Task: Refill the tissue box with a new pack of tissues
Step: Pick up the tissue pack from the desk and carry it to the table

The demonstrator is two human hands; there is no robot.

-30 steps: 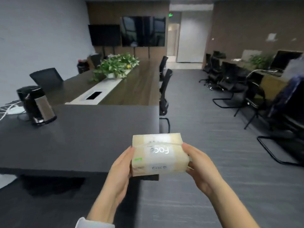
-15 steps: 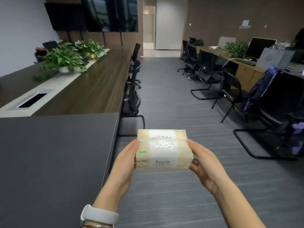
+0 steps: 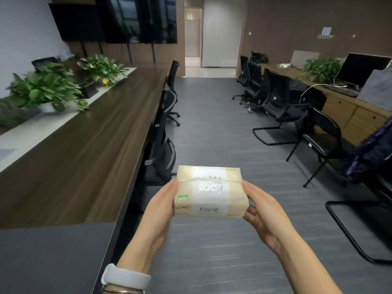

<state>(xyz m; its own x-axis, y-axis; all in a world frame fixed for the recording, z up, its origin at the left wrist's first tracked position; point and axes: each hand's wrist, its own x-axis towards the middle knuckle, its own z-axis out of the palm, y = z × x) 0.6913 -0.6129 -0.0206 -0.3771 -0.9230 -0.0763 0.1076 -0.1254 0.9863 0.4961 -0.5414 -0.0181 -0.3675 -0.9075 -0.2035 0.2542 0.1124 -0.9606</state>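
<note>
While the person stands beside the long wooden table [image 3: 80, 158], the left hand [image 3: 162, 205] and right hand [image 3: 262, 213] clamp the ends of the tissue pack [image 3: 210, 193], held up above the grey floor [image 3: 212, 134].

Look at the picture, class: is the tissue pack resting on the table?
No: both hands, left hand and right hand, hold the tissue pack in the air over the floor, right of the table.
</note>
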